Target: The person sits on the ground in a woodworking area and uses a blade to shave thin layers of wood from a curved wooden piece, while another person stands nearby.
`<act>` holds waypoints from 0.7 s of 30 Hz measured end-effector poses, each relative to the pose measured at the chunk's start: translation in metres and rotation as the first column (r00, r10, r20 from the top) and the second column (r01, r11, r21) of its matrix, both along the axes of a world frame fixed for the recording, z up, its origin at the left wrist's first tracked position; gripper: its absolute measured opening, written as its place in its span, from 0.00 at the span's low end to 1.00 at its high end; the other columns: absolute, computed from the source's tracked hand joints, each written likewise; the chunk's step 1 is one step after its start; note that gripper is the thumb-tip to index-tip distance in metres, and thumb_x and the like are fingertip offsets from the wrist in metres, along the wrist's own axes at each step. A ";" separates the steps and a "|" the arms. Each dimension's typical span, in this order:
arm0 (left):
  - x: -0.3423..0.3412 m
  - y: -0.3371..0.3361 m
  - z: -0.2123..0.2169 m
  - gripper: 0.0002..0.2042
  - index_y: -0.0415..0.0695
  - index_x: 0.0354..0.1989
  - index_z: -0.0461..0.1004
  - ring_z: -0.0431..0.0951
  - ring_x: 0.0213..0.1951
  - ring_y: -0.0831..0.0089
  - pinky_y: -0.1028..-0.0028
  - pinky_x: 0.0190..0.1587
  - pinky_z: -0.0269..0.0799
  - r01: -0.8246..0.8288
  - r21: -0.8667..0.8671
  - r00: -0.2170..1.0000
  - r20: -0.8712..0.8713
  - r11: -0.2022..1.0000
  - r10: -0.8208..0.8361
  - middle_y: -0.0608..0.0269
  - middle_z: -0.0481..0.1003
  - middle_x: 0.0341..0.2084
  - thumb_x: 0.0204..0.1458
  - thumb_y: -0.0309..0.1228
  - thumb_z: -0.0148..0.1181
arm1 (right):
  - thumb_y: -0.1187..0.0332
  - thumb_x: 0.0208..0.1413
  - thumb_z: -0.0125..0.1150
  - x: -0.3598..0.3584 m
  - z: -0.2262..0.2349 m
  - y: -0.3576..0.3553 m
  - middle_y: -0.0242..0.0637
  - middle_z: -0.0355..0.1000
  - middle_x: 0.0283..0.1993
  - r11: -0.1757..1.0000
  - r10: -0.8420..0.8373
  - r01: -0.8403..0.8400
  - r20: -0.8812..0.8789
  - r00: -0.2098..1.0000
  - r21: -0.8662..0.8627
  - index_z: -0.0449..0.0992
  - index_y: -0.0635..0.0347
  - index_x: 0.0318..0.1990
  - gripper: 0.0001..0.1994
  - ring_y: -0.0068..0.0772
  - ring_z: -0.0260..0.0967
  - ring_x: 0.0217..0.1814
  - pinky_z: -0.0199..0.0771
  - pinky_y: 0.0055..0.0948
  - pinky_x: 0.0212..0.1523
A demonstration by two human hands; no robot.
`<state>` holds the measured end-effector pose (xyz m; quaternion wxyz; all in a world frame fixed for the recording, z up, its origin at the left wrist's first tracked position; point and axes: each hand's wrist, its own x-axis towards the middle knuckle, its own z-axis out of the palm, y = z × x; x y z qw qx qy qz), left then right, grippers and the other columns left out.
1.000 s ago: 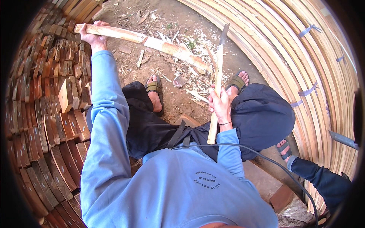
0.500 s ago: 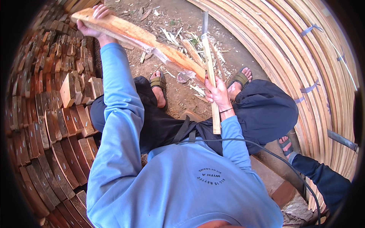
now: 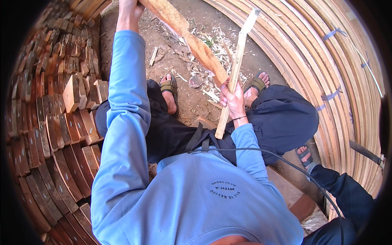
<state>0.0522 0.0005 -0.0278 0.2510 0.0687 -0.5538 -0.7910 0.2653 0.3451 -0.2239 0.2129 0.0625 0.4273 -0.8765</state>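
Note:
My left hand (image 3: 130, 11), at the top edge and partly cut off, grips the far end of a rough wooden board (image 3: 196, 47). The board slants down to the right, its orange-brown face chipped and uneven along one side. My right hand (image 3: 232, 99) is closed around the long, pale, square wooden handle (image 3: 237, 67) of a tool with a flat grey, blade-like end (image 3: 251, 18). The board's near end meets the fingers of my right hand; whether they pinch it too, I cannot tell. Both pieces are held above the ground between my feet.
Stacked plank ends (image 3: 53, 134) rise along the left. Long pale boards (image 3: 322, 53) tied with strips stand on the right. Wood chips (image 3: 216, 45) litter the dirt ground. A black cable (image 3: 281, 157) crosses my front. Another person's sleeved or trousered limb (image 3: 347, 183) is at lower right.
My left hand has moved up and to the right, swinging the board steeper. The tool in my right hand has tilted, its blade-like end going right and its near end left.

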 end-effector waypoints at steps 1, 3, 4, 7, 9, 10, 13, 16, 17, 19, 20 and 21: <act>-0.010 -0.007 -0.001 0.16 0.48 0.41 0.73 0.77 0.30 0.70 0.71 0.31 0.76 -0.012 0.020 0.999 0.045 1.000 0.011 0.66 0.74 0.28 0.54 0.45 0.63 | 0.73 0.59 0.61 0.002 0.000 -0.001 0.30 0.65 0.32 0.999 0.045 -0.045 0.024 0.999 -0.016 0.62 0.57 0.47 0.14 0.14 0.56 0.17 0.57 0.16 0.13; -0.021 -0.011 -0.004 0.15 0.46 0.39 0.72 0.77 0.27 0.70 0.72 0.29 0.75 0.000 0.049 0.996 0.087 0.999 -0.005 0.66 0.74 0.26 0.53 0.43 0.64 | 0.72 0.61 0.59 0.005 0.001 -0.001 0.33 0.68 0.34 0.992 0.123 -0.120 0.069 0.990 -0.044 0.63 0.57 0.45 0.11 0.16 0.57 0.18 0.57 0.16 0.13; -0.025 -0.004 -0.001 0.14 0.46 0.39 0.72 0.77 0.27 0.70 0.72 0.28 0.75 0.019 0.054 0.996 0.084 0.998 -0.023 0.66 0.74 0.25 0.53 0.42 0.64 | 0.71 0.61 0.60 0.006 0.004 -0.002 0.34 0.69 0.36 0.986 0.167 -0.166 0.077 0.983 -0.020 0.63 0.58 0.44 0.11 0.16 0.58 0.19 0.58 0.16 0.13; -0.035 -0.002 0.001 0.13 0.46 0.38 0.72 0.77 0.26 0.70 0.72 0.28 0.75 0.135 0.081 0.983 0.117 0.987 -0.144 0.65 0.74 0.24 0.52 0.41 0.64 | 0.67 0.59 0.63 0.009 0.015 -0.008 0.39 0.73 0.39 0.946 0.307 -0.313 0.077 0.949 0.082 0.65 0.61 0.43 0.13 0.19 0.63 0.21 0.61 0.14 0.13; -0.041 0.002 0.002 0.14 0.45 0.39 0.71 0.76 0.26 0.70 0.72 0.28 0.75 0.165 0.083 0.971 0.159 0.983 -0.176 0.64 0.73 0.26 0.51 0.40 0.63 | 0.66 0.58 0.64 0.012 0.017 -0.013 0.40 0.74 0.39 0.934 0.337 -0.343 0.073 0.939 0.097 0.65 0.61 0.45 0.14 0.20 0.66 0.22 0.61 0.15 0.13; -0.043 0.006 0.002 0.15 0.45 0.40 0.70 0.76 0.26 0.70 0.72 0.28 0.75 0.160 0.056 0.977 0.134 0.986 -0.166 0.64 0.73 0.26 0.51 0.40 0.63 | 0.66 0.58 0.64 0.012 0.018 -0.015 0.40 0.74 0.39 0.929 0.350 -0.356 0.072 0.934 0.104 0.66 0.61 0.45 0.15 0.21 0.67 0.22 0.61 0.15 0.13; -0.044 0.013 0.005 0.18 0.45 0.46 0.67 0.74 0.27 0.71 0.72 0.28 0.75 0.143 -0.055 0.987 0.079 0.988 -0.138 0.64 0.71 0.28 0.51 0.39 0.63 | 0.67 0.57 0.64 0.013 0.016 -0.017 0.41 0.74 0.39 0.926 0.352 -0.359 0.074 0.933 0.116 0.66 0.62 0.49 0.17 0.22 0.69 0.23 0.62 0.15 0.14; -0.043 0.015 0.003 0.18 0.45 0.47 0.67 0.74 0.27 0.70 0.72 0.29 0.75 0.143 -0.034 0.988 0.060 0.989 -0.141 0.63 0.71 0.29 0.51 0.38 0.63 | 0.68 0.56 0.66 0.013 0.020 -0.016 0.41 0.75 0.39 0.927 0.348 -0.353 0.066 0.935 0.123 0.66 0.63 0.49 0.18 0.23 0.70 0.23 0.64 0.17 0.14; -0.042 0.014 0.002 0.18 0.45 0.47 0.67 0.75 0.28 0.70 0.72 0.29 0.75 0.148 -0.033 0.988 0.056 0.988 -0.147 0.63 0.71 0.29 0.51 0.38 0.63 | 0.69 0.55 0.66 0.013 0.021 -0.016 0.40 0.75 0.38 0.928 0.348 -0.353 0.061 0.936 0.123 0.66 0.63 0.48 0.18 0.23 0.70 0.23 0.65 0.17 0.14; -0.042 0.011 0.000 0.18 0.45 0.47 0.67 0.75 0.28 0.70 0.71 0.29 0.76 0.161 -0.032 0.986 0.049 0.986 -0.160 0.63 0.72 0.29 0.51 0.38 0.62 | 0.68 0.56 0.66 0.013 0.020 -0.016 0.42 0.74 0.39 0.923 0.360 -0.363 0.050 0.932 0.129 0.65 0.62 0.50 0.19 0.23 0.70 0.23 0.64 0.16 0.14; -0.043 0.010 -0.002 0.18 0.45 0.47 0.67 0.75 0.28 0.70 0.71 0.28 0.75 0.125 -0.012 0.991 0.037 0.992 -0.125 0.62 0.72 0.29 0.52 0.38 0.62 | 0.68 0.56 0.66 0.014 0.019 -0.016 0.42 0.74 0.40 0.921 0.365 -0.368 0.044 0.930 0.132 0.65 0.62 0.50 0.19 0.23 0.70 0.24 0.64 0.15 0.14; -0.044 0.010 -0.003 0.17 0.45 0.47 0.67 0.76 0.27 0.70 0.71 0.28 0.75 0.089 0.009 0.996 0.025 0.996 -0.089 0.62 0.72 0.29 0.52 0.38 0.61 | 0.68 0.56 0.66 0.014 0.020 -0.016 0.42 0.74 0.40 0.921 0.367 -0.369 0.045 0.929 0.124 0.65 0.62 0.50 0.19 0.23 0.70 0.24 0.64 0.15 0.14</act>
